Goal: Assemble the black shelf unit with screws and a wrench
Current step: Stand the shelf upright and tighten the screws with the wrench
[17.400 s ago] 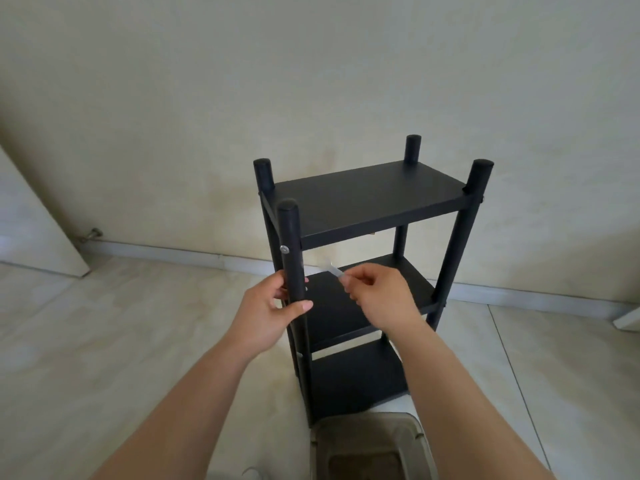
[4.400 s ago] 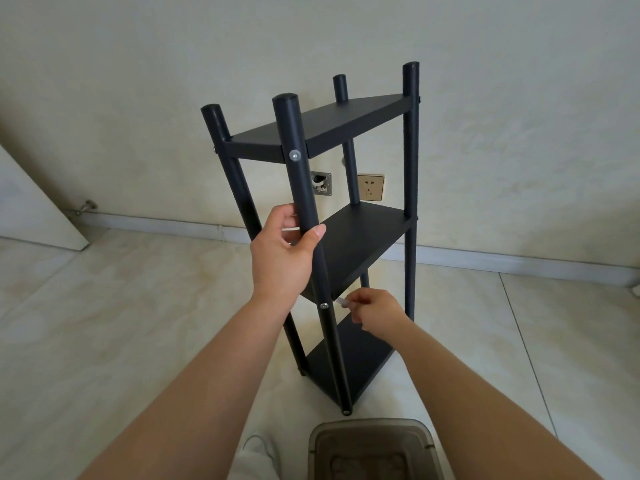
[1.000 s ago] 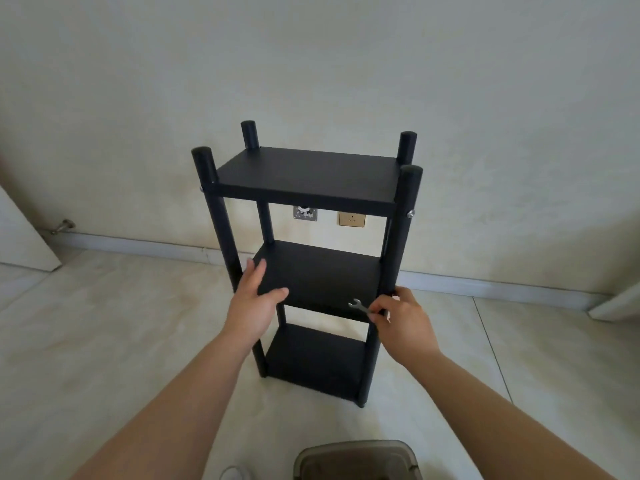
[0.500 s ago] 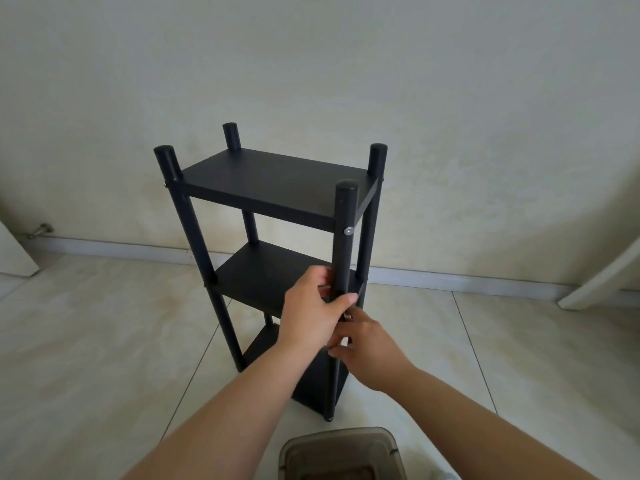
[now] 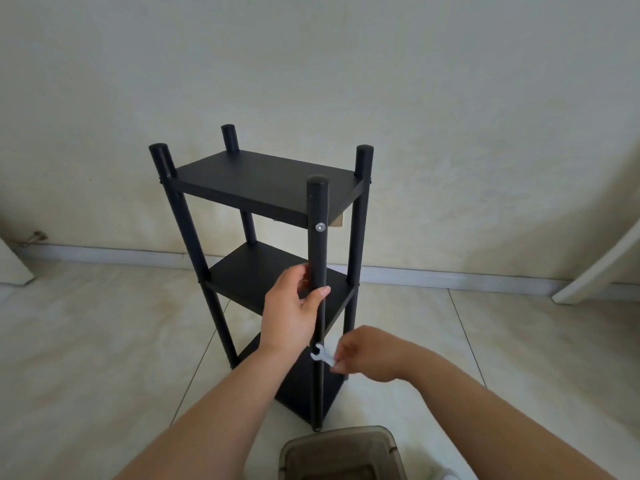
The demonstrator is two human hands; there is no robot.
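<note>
Head view: shelf [image 5: 263, 181] stood upright on floor [image 5: 86, 341]. Left hand [image 5: 294, 306] gripped front post [image 5: 318, 258], likely steadying it; right hand [image 5: 363, 353] pinched wrench [image 5: 321, 355] at post's lower screw, apparently to tighten.

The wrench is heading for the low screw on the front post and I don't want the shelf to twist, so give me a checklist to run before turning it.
1. Left hand grips the front post to steady it: ok.
2. Right hand pinches the wrench by its handle end: ok.
3. Wrench's open end sits against the post at bottom-shelf height: ok.
4. Wrench seated on a screw head: cannot tell, the head is hidden.
5. Top screw is in place on the post: ok.
6. Shelf unit stands upright on the floor: ok.
</note>
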